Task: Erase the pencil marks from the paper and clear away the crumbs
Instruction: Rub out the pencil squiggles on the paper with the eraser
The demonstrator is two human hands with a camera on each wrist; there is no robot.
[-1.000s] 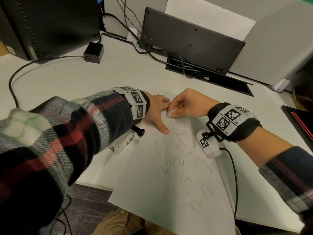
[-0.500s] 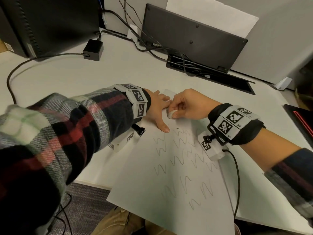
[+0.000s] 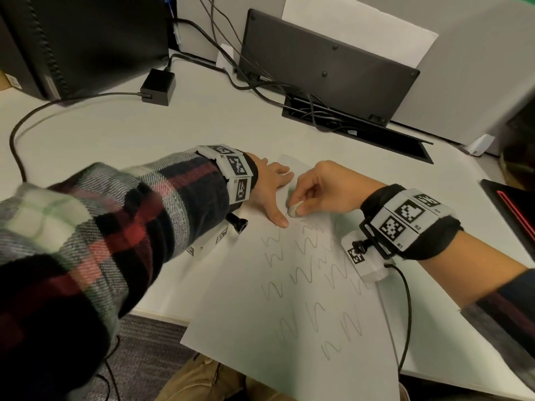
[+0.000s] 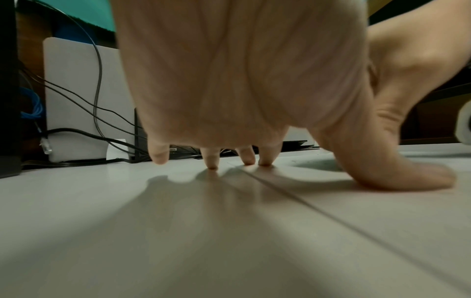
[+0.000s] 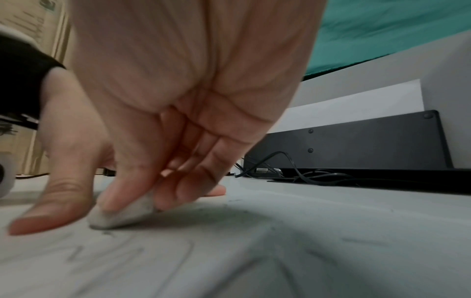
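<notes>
A white sheet of paper (image 3: 289,328) with rows of wavy pencil marks (image 3: 307,273) lies on the desk and overhangs its front edge. My right hand (image 3: 318,192) pinches a small grey-white eraser (image 3: 293,210) between thumb and fingers and holds it down on the paper's upper part, just above the top row of marks. In the right wrist view the eraser (image 5: 122,213) touches the sheet, with dark crumbs (image 5: 229,207) scattered nearby. My left hand (image 3: 272,186) lies flat with spread fingers, pressing the paper's top left corner; its thumb (image 4: 397,177) rests on the sheet.
A black keyboard (image 3: 324,65) leans upright at the back over a cable slot (image 3: 362,131) full of wires. A black power adapter (image 3: 158,86) and its cable lie at the back left beside a dark computer case (image 3: 72,39). A dark device (image 3: 515,209) sits at the right edge.
My right hand has slid the eraser toward me on the paper, closer to the top row of marks. The left hand stays pressed on the corner.
</notes>
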